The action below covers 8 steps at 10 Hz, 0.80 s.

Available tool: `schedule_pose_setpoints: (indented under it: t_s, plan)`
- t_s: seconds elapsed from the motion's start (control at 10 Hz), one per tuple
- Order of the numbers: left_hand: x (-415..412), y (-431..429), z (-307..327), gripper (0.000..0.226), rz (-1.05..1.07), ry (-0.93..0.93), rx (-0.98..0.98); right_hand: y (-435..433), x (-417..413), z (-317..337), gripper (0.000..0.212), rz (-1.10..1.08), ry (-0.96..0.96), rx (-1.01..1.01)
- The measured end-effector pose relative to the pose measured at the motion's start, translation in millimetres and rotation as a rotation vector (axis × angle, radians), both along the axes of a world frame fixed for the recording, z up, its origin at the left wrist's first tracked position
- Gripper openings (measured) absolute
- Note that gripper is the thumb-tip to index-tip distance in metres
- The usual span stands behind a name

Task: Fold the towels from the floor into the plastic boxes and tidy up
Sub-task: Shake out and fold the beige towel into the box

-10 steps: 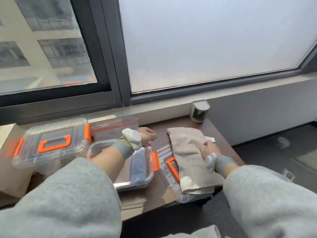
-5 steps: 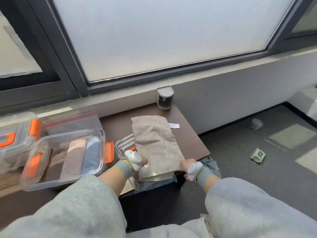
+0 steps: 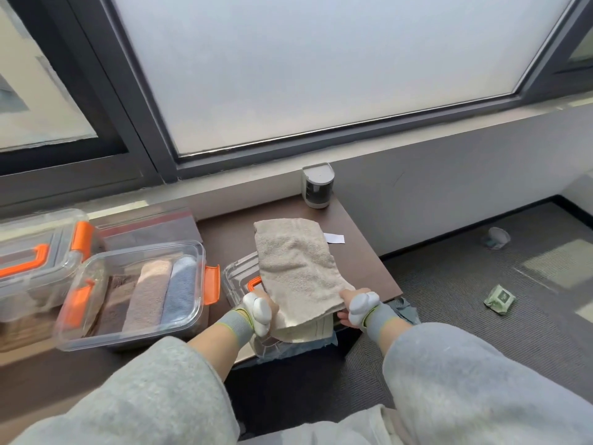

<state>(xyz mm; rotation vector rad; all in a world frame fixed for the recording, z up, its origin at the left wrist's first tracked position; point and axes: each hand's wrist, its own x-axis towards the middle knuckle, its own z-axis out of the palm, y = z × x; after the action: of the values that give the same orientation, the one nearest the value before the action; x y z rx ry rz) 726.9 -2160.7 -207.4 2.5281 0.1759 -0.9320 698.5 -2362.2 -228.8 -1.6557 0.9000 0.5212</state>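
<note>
A beige towel (image 3: 295, 264), folded into a long strip, lies on a clear lid with an orange handle (image 3: 240, 277) on the dark table (image 3: 362, 252). My left hand (image 3: 266, 308) grips the towel's near left corner. My right hand (image 3: 349, 303) grips its near right corner, fingers under the edge. Left of it an open clear plastic box with orange latches (image 3: 195, 252) holds folded towels side by side: brown, pink (image 3: 146, 293) and blue (image 3: 181, 290). A closed box with an orange handle (image 3: 35, 252) stands at the far left.
A small grey device (image 3: 316, 186) stands at the table's back by the wall. A white paper slip (image 3: 334, 238) lies beside the towel. On the grey carpet to the right lie a green packet (image 3: 499, 298) and a clear cup (image 3: 495, 237). Blue fabric (image 3: 404, 311) hangs below the table's edge.
Both hands moved from the towel's middle and the open box to its near corners and took hold. The view swung right, so the boxes shifted left.
</note>
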Motion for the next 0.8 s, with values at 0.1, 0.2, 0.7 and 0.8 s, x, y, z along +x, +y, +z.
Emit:
schedule_pose_setpoints:
  t_s: [0.1, 0.2, 0.7, 0.8]
  plan:
    - [-2, -9, 8, 0.016, -0.024, -0.050, 0.018, 5, -2, 3, 0.014, -0.131, 0.174, 0.094]
    - [2, -13, 8, 0.032, -0.058, -0.034, -0.093, 12, -5, 4, 0.044, -0.130, 0.172, 0.085]
    - [5, -37, 34, 0.030, 0.089, 0.181, -0.595, 52, -4, 32, 0.035, -0.165, -0.180, 0.312]
    - [8, -31, 31, 0.011, 0.131, 0.226, -0.611, 50, -16, 23, 0.024, -0.275, -0.160, 0.374]
